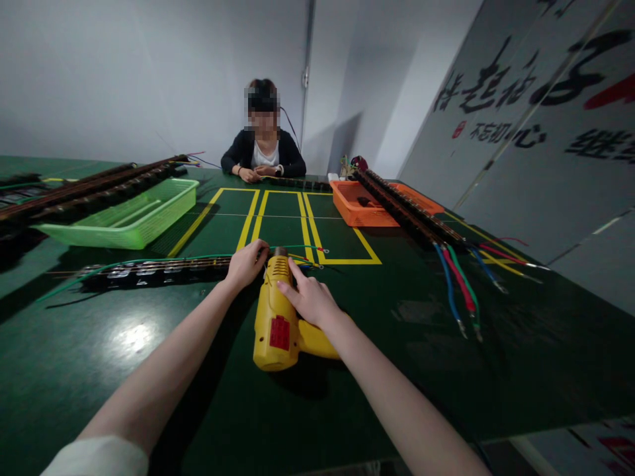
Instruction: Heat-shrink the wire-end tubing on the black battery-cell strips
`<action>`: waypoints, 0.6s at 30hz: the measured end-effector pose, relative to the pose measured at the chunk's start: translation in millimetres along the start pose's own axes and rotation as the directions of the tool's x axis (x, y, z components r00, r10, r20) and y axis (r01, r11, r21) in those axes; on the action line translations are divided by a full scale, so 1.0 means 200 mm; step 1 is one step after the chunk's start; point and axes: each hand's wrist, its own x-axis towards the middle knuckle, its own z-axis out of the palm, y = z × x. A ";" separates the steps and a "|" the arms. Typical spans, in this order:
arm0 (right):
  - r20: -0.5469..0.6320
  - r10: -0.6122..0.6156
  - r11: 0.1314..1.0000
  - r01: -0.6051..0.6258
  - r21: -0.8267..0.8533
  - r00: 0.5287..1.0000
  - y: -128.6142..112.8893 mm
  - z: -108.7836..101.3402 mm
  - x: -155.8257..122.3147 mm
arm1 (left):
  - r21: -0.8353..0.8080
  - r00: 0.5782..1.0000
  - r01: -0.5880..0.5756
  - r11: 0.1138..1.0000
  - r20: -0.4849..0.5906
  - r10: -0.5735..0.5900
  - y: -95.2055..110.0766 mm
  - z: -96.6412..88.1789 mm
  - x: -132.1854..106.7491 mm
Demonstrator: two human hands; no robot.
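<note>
A yellow heat gun point(276, 317) with a red label lies in front of me, nozzle pointing away and handle to the right. My right hand point(312, 297) is closed against the gun's right side near the nozzle, thumb and a finger on its body. Its other fingers are hidden. Just left of the nozzle, my left hand point(248, 263) closes on a wire harness point(169, 271) with black wrapping and a green wire. What its fingertips pinch is hidden. Wire ends with ring terminals point(321, 250) stick out to the right beyond the nozzle.
A green basket point(169, 205) stands at the left beside long dark harnesses point(89, 188). To the right, an orange basket point(364, 215) has more harnesses point(407, 205) lying across it, with coloured wire ends point(456, 284). A person point(265, 149) sits across the table point(397, 390), which bears yellow tape outlines.
</note>
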 end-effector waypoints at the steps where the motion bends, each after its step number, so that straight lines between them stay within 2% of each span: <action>1: 0.000 -0.007 1.000 0.007 -0.001 1.000 -0.01 0.01 0.00 | 0.002 1.000 -0.001 1.000 0.005 0.001 0.00 0.00 0.00; 9: 0.024 -0.030 0.999 0.029 0.031 0.999 -0.01 0.00 -0.01 | -0.010 1.000 -0.010 1.000 0.007 0.010 -0.01 0.00 0.00; 18: 0.002 0.049 0.996 -0.049 0.068 0.999 0.12 -0.08 -0.05 | -0.029 1.000 -0.024 0.999 0.004 0.024 0.00 -0.01 -0.01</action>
